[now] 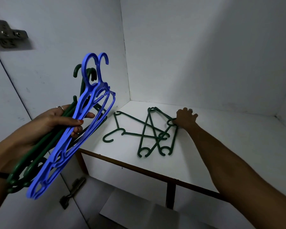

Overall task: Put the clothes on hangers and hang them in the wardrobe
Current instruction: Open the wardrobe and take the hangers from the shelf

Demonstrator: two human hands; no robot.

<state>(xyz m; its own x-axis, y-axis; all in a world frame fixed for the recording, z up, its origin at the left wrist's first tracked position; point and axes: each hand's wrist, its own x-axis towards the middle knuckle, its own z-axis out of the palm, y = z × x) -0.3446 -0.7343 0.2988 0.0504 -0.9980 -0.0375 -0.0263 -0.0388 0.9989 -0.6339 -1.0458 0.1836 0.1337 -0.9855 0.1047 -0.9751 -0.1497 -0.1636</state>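
Head view: left hand (59, 119) grips a bundle of blue hangers (82, 123) and green ones; right hand (186, 119), reaching far ahead, curls its fingers on green hangers (149, 131) lying crossed on the white wardrobe shelf (221, 146).

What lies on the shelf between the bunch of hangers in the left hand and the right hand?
In the head view, green hangers lie crossed on the white shelf between the held bunch in the left hand and the right hand, which touches the nearest one.
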